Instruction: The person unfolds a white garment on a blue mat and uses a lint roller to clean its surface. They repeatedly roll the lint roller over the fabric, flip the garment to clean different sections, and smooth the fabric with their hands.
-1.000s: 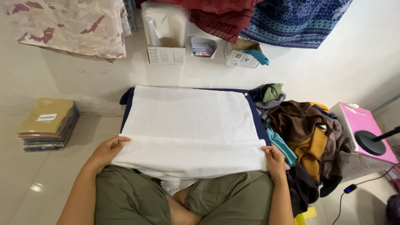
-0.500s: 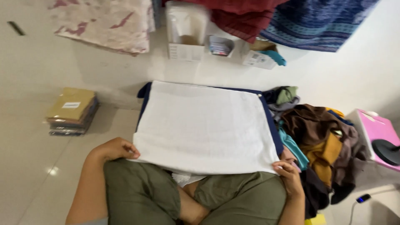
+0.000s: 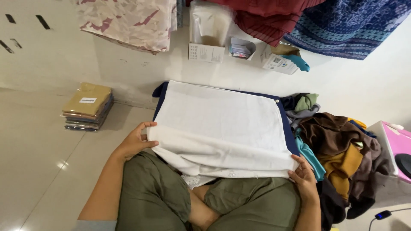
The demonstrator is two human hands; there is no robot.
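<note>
A white cloth [image 3: 222, 124] lies spread over a dark blue board [image 3: 289, 128] on the floor in front of my crossed legs. My left hand [image 3: 136, 140] grips the cloth's near left corner, fingers curled over its edge. At the near right corner my right hand [image 3: 303, 176] pinches the cloth's edge. The near edge of the cloth is lifted and rolled up over my knees, showing a second white layer underneath.
A heap of brown, mustard, teal and green clothes [image 3: 338, 149] lies to the right. A stack of flat packets [image 3: 87, 106] sits on the floor at left. Small boxes [image 3: 207, 52] stand by the wall. Patterned fabrics [image 3: 132, 21] hang above. A pink box [image 3: 396, 143] is at far right.
Both hands have lifted the near edge of the white cloth up and toward my lap. The camera has swung to the left, so everything sits further right in view.
</note>
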